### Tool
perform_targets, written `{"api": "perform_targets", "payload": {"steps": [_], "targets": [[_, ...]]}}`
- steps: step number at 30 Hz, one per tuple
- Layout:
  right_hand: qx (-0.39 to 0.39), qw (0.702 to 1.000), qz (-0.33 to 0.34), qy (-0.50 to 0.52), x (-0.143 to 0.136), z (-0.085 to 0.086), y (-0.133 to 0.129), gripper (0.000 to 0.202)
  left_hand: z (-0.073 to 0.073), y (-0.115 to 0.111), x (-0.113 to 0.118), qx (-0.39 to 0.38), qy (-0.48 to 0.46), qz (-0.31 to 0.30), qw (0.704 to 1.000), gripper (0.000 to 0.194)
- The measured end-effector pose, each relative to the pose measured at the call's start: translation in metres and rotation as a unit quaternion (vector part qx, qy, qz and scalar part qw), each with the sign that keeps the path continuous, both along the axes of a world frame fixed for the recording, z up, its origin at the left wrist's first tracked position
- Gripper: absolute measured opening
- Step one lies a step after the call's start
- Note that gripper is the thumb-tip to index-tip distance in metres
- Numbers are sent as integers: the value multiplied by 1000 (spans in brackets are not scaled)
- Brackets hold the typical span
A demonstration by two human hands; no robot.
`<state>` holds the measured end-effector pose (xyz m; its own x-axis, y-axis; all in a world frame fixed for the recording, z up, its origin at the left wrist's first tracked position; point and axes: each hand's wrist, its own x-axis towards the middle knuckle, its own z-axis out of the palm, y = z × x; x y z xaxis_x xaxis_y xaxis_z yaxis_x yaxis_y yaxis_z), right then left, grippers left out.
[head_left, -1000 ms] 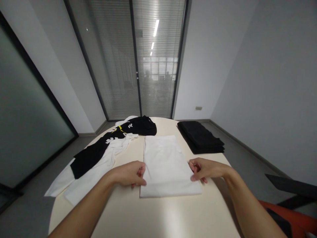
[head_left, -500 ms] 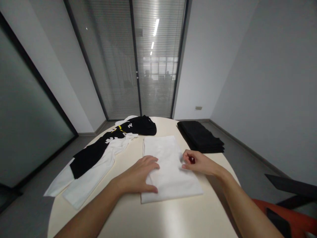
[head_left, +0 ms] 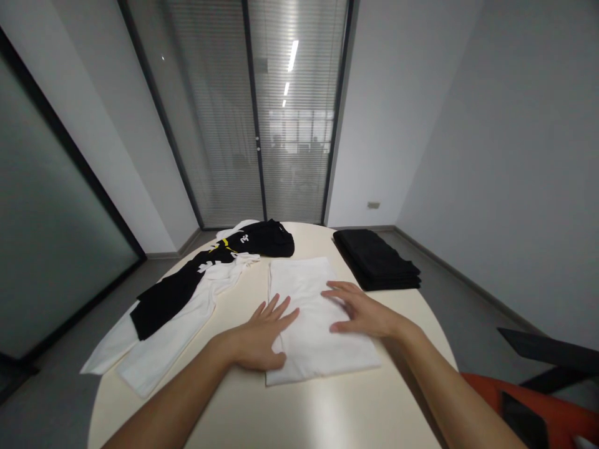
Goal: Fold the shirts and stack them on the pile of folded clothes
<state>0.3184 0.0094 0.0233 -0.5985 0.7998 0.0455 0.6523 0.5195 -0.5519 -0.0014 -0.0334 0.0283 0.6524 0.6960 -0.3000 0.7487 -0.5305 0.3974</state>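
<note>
A white garment (head_left: 309, 349), folded into a flat rectangle, lies on the table in front of me. My left hand (head_left: 264, 340) rests at its left edge with the fingers spread. Over its right side is my right hand (head_left: 358, 312), fingers apart and stretched toward the middle of the cloth. Neither hand grips anything. What kind of garment it is I cannot tell from the folded shape.
On the left of the round table (head_left: 224, 411) lie a black printed T-shirt (head_left: 173, 296) and white clothes (head_left: 173, 343). A stack of folded black clothes (head_left: 374, 259) sits at the back right. An orange chair (head_left: 486, 393) stands beyond the right edge.
My right hand has opened from a loose curl and moved left over the cloth. The fingers of my left hand have spread wider at the left edge.
</note>
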Motion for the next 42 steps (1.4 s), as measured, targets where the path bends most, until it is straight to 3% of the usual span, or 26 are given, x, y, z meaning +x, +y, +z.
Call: {"api": "perform_targets", "payload": {"steps": [4,8,15,19,25,31,33,37,39,42], "targets": [[-22,998,-14,-60,0,-8,0,97,-1,7,-7,19,-32,8,999,102],[26,997,-57,-51,-2,-16,3,79,-11,13,-5,104,-77,66,989,72],[74,989,-123,-17,-6,-31,17,67,-33,33,0,219,-69,226,947,51],[94,986,-131,-34,-7,-26,22,55,-33,40,0,233,-64,245,939,44],[46,996,-74,14,-2,-8,12,52,-16,30,-5,217,-56,182,957,39],[-123,990,-25,67,1,3,-1,47,19,7,-18,125,-9,142,982,34],[-128,989,-45,63,1,3,0,50,22,5,-21,108,-4,151,983,34],[-24,982,-177,56,1,-9,10,43,4,20,-19,161,-66,264,949,35],[-3,979,-198,58,0,-16,16,41,-12,33,-17,178,-113,296,932,29],[5,976,-205,77,-4,-27,22,38,-33,48,-16,173,-191,297,919,17]]}}
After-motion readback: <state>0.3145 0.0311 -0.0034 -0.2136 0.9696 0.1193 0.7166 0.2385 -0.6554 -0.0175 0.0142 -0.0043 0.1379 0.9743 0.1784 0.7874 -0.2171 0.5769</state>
